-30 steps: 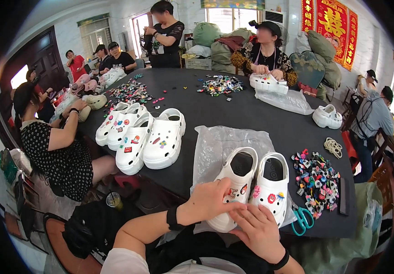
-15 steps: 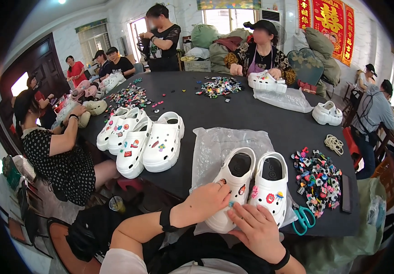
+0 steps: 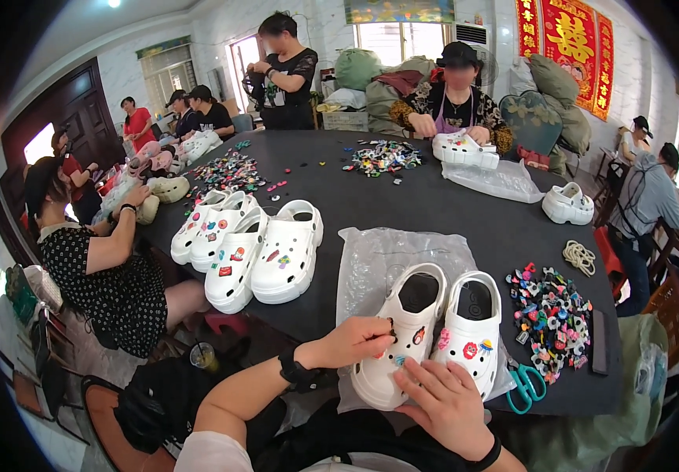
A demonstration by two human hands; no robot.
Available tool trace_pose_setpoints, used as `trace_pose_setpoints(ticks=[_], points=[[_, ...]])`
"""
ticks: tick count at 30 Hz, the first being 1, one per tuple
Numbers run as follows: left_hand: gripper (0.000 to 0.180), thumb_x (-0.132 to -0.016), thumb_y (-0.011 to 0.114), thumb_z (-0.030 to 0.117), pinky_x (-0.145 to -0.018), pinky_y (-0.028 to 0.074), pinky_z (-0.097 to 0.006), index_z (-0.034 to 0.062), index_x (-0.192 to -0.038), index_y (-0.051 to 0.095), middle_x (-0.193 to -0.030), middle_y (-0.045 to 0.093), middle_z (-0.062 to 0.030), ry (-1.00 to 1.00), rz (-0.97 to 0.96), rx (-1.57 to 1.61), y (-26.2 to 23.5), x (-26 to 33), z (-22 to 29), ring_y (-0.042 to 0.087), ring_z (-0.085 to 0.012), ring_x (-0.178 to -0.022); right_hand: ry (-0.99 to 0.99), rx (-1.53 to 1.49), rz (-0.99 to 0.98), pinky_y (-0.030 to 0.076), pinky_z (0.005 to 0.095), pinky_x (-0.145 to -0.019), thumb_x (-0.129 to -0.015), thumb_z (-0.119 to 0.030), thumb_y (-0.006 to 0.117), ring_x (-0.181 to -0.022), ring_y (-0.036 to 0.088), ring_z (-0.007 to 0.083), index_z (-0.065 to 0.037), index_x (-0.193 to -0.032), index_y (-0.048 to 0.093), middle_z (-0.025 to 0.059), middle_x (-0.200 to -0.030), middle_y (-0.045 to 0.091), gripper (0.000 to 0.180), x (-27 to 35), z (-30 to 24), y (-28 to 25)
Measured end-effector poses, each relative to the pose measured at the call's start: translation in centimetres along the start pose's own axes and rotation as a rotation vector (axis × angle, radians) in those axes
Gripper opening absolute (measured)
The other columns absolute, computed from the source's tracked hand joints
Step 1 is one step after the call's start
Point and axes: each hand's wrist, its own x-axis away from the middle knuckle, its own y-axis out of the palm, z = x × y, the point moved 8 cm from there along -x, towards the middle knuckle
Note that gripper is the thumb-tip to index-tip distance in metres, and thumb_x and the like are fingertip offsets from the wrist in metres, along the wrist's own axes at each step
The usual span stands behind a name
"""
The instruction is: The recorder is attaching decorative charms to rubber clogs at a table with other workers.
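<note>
A pair of white clogs stands in front of me on a clear plastic bag [image 3: 371, 256]. My left hand [image 3: 349, 341] is closed in a pinch at the side of the left clog [image 3: 379, 381], with a small dark shoe charm [image 3: 392, 328] at its fingertips. My right hand [image 3: 451, 401] has its fingers stretched out across the toes of both clogs, its index fingertip beside a blue charm [image 3: 400, 360]. A penguin-like charm [image 3: 419, 336] sits on the left clog. The right clog [image 3: 482, 381] carries pink, red and blue-yellow charms.
A heap of colourful charms [image 3: 550, 322], teal scissors [image 3: 526, 387], a dark bar [image 3: 599, 342] and coiled cord [image 3: 579, 257] lie on the right. Decorated white clogs [image 3: 286, 259] stand left on the black table [image 3: 339, 189]. A co-worker [image 3: 457, 110] handles another clog across it.
My left hand has drawn back slightly and its fingers have closed into a pinch. The right hand has slid a little down off the toe. The view has shifted slightly.
</note>
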Motion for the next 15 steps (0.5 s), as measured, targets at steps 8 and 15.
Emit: trace_pose_setpoints(ticks=[8, 15], points=[[0.025, -0.102, 0.053, 0.017, -0.065, 0.043, -0.027, 0.0023, -0.083, 0.054, -0.074, 0.054, -0.0019, -0.086, -0.064, 0.315, -0.2, -0.2, -1.3, 0.053, -0.0078, -0.070, -0.006, -0.021, -0.012, 0.039, 0.0411, -0.106, -0.077, -0.039, 0.079, -0.118, 0.059, 0.0215, -0.021, -0.135, 0.061, 0.0007, -0.138, 0.060, 0.064, -0.3, 0.0, 0.0], [0.025, -0.099, 0.061, 0.025, -0.062, 0.045, -0.035, 0.0040, -0.086, 0.057, -0.074, 0.058, -0.0097, 0.156, 0.208, -0.258, -0.1, 0.2, 1.8, 0.058, -0.0217, -0.066, -0.027, -0.178, 0.068, 0.040, 0.0446, -0.106, -0.079, -0.019, 0.075, -0.125, 0.055, 0.0294, -0.010, -0.131, 0.063, 0.0092, -0.136, 0.061, 0.054, -0.1, -0.3, -1.1]])
